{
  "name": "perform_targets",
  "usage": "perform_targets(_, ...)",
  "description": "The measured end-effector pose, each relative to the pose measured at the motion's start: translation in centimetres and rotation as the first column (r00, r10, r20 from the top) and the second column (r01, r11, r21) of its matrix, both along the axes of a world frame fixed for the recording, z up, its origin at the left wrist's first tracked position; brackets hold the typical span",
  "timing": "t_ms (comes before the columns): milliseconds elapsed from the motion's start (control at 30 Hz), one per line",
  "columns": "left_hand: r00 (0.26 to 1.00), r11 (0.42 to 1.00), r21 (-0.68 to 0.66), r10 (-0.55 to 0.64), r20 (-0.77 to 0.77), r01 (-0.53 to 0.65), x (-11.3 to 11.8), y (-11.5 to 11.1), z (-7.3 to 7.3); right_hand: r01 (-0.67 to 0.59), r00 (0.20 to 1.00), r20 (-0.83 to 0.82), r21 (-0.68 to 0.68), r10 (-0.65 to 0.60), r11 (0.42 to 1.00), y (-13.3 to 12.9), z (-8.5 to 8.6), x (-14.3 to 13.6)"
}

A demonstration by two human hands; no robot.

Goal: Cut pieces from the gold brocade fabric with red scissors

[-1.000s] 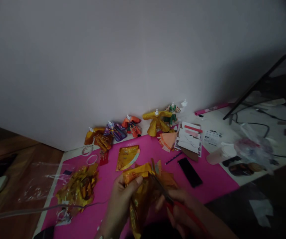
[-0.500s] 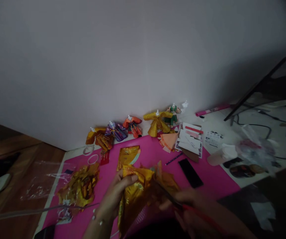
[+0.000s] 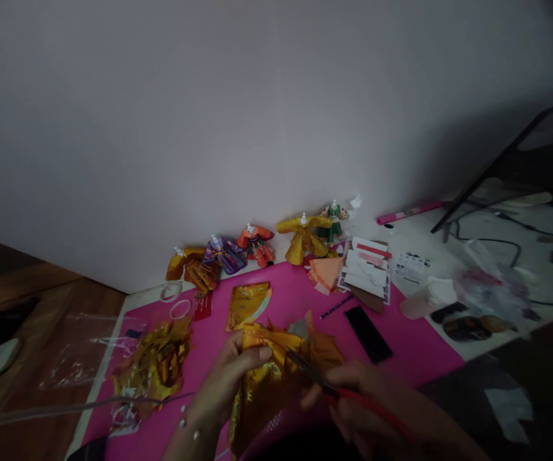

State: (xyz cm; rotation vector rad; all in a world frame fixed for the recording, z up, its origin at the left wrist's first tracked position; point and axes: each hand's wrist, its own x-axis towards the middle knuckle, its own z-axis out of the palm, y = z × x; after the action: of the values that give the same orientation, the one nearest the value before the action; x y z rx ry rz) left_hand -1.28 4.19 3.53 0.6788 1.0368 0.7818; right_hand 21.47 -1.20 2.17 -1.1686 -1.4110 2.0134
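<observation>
Pink mat (image 3: 418, 346): scissors (image 3: 321, 381) (R hand (image 3: 365, 383)) nr cloth (image 3: 269, 390) edge.

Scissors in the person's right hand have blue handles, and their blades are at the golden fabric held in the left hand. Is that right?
Not quite: the head view shows that the scissors have red handles, not blue. The rest stands: they are in the right hand, their blades at the golden fabric held in the left hand.
</observation>
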Motion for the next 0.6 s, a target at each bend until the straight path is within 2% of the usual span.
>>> perform_targets(33, 1.0, 1.0, 0.011, 0.005, -0.009, -0.005, 0.0, -0.1, -0.3, -0.068, 0.997, -0.044, -0.008, 0.068, 0.998, 0.4, -0.4, 0.1)
perform_targets(100, 1.0, 0.999, 0.036, -0.006, -0.031, 0.007, -0.1, -0.3, -1.1, -0.125, 0.989, -0.087, -0.01, 0.123, 0.992, 1.1, -1.2, 0.2)
perform_targets(267, 0.995, 0.994, 0.043, -0.097, 0.017, 0.097, -0.7, -0.3, -2.8, -0.105, 0.991, -0.081, 0.004, 0.105, 0.995, 1.3, -1.9, 0.0)
perform_targets(433, 0.992, 0.993, 0.016, -0.119, 0.037, 0.119, -0.6, -0.5, -2.8, -0.114, 0.989, -0.084, 0.091, 0.122, 0.989, 1.6, -1.6, 0.0)
perform_targets(600, 0.983, 0.982, 0.071, -0.179, 0.043, 0.176, -0.4, -0.5, -2.6, -0.132, 0.988, -0.072, 0.109, 0.14, 0.985, 1.7, -1.5, 0.1)
